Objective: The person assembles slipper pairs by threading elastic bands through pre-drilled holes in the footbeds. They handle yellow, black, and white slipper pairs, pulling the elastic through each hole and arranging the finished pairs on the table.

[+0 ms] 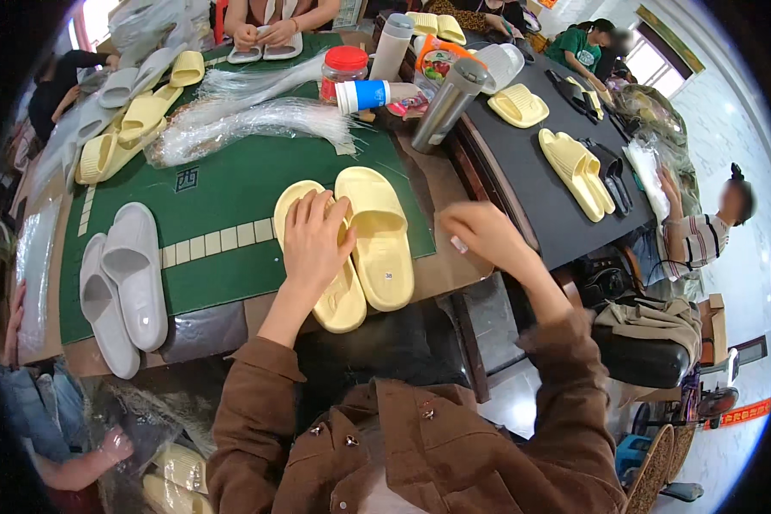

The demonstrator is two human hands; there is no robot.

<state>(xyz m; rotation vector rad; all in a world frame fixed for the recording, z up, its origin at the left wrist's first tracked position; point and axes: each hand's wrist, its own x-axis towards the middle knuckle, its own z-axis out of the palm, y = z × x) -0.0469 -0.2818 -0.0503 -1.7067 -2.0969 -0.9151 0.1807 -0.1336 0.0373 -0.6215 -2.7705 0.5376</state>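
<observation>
A pair of pale yellow slippers lies side by side at the near edge of the green table mat, toes away from me. My left hand covers the strap of the left slipper, with fingers and thumb bent over it. The right slipper has a small white size sticker on its footbed. Off to the right of the pair, beyond the table edge, my right hand has its fingers curled. A small whitish piece shows at its fingers, too small to name.
Grey slippers lie to the left. Bundles of clear plastic strips, a red-lidded jar, a paper cup and a steel tumbler stand or lie farther back. Co-workers sit around, with more slippers on a dark table at right.
</observation>
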